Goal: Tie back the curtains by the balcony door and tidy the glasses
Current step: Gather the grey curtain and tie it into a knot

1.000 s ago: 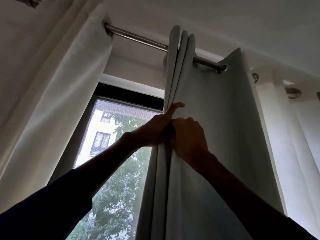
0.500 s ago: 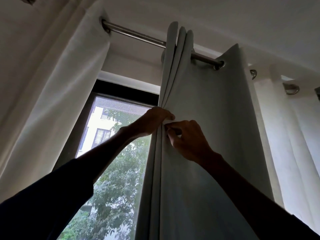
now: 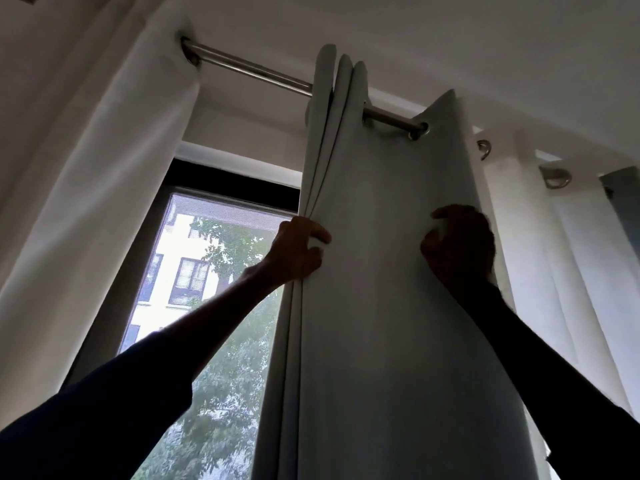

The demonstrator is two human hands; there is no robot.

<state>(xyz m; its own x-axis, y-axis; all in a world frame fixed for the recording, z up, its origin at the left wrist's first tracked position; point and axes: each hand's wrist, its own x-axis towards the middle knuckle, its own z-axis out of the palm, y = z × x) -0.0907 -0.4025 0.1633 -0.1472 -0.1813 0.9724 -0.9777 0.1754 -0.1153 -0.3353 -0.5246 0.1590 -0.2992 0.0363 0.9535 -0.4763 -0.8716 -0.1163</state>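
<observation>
Gathering is where you are, and it is early in the job. Your grey curtain [image 3: 381, 271] hangs from the rod [image 3: 249, 69] with a broad flat panel not yet pleated; only three folds are bunched at its left edge, against the window [image 3: 214, 271]. The white curtain [image 3: 104, 168] on the far left hangs loose, and another pale curtain [image 3: 554, 254] on the right hangs loose behind the grey one. No tie-back is visible on any of them, so I judge the tying itself has not begun.

Your left hand [image 3: 298, 252] is closed around the bunched folds, pinching them together. Your right hand [image 3: 459, 244] is at the panel's far edge with fingers curled; whether it grips the cloth or only rests on it I cannot tell.

No glasses are in view, so that half of the task looks untouched.
</observation>
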